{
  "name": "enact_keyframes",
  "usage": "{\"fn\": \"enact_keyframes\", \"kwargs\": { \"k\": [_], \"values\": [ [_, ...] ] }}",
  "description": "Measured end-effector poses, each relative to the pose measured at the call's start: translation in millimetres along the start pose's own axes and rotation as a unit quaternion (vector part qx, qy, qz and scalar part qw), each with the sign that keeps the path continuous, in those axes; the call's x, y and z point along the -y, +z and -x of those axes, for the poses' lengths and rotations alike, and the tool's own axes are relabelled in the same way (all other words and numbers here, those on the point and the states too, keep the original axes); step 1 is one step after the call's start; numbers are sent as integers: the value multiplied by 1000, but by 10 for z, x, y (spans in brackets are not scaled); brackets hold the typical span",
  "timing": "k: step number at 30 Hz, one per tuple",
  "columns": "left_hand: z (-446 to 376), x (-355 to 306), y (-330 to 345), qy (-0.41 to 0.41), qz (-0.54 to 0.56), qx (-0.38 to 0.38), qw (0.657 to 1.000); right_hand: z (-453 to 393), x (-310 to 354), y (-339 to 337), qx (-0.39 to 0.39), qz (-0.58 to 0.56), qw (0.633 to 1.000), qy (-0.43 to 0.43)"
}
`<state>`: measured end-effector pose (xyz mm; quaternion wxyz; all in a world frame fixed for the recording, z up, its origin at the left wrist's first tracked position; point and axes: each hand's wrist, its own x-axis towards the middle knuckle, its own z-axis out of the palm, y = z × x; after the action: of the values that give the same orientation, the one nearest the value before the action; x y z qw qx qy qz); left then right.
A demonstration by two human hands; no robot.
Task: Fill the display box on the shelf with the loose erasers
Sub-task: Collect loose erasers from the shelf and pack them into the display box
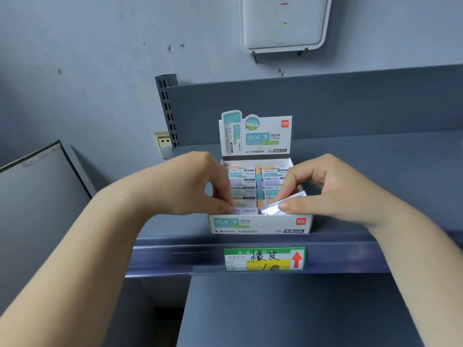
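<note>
A white display box (260,225) with a tall printed back flap stands on the grey shelf (375,171). Two columns of packed erasers (244,182) fill it. My left hand (190,186) pinches a purple-ended eraser (246,211) lying in the front left slot. At the front right slot my right hand (333,191) pinches another eraser (283,204), white and purple, tilted with one end down in the box. Both hands are at the box's front row.
A green and yellow price label (264,259) with a red arrow sits on the shelf's front rail. A lower shelf (300,311) lies below. A white device (283,23) hangs on the wall above. A slotted upright (169,111) and a wall socket (162,142) are at left.
</note>
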<state>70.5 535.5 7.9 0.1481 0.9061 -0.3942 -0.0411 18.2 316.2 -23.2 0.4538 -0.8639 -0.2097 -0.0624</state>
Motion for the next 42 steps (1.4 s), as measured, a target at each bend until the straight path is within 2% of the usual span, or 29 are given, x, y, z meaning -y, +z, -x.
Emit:
{"fn": "enact_keyframes", "kwargs": {
  "k": [6,16,21,26,33,42],
  "values": [
    [-43,-30,86,22,40,-33,998,13,33,17,2,4,1000,24],
    [-74,-50,29,-17,9,10,1000,4,93,48,-14,32,999,38],
    [-51,20,117,4,18,-48,999,-11,126,56,-17,68,997,39],
    [-54,29,211,-1,37,-107,994,-49,135,18,11,130,990,45],
    [-60,4,184,-15,17,-83,996,-75,173,-50,87,150,983,56],
    [-59,1,210,-26,19,-100,994,-123,201,-63,121,162,978,57]
  ]
}}
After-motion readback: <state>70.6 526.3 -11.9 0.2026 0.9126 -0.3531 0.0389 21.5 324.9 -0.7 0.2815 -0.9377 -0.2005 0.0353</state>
